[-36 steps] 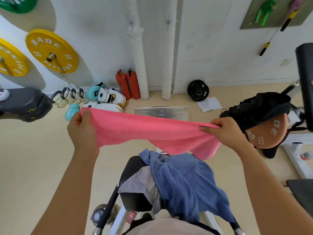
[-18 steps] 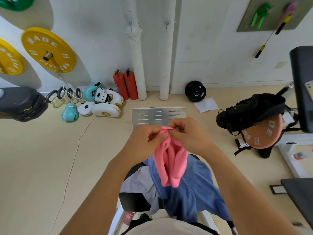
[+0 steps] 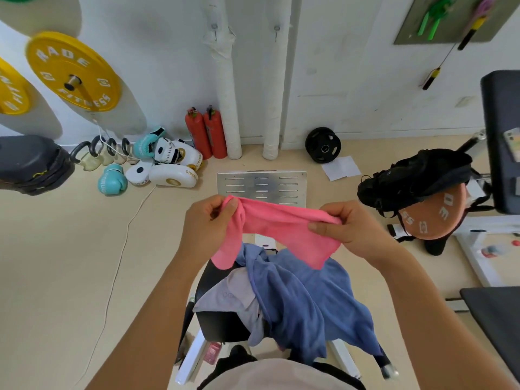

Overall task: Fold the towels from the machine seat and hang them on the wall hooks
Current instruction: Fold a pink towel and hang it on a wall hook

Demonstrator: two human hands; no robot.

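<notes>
Left hand [image 3: 209,223] pinching pink towel [image 3: 277,226] | right hand [image 3: 356,229] gripping same towel | above blue towel [image 3: 304,299]

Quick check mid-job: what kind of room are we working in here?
Most likely a small gym or boxing studio. Yellow weight plates hang on the wall, boxing gloves and white punch pads lie on the floor, and towels sit on a black machine seat.

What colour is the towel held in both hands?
Pink, plain: the towel shows clearly in the head view.
</notes>
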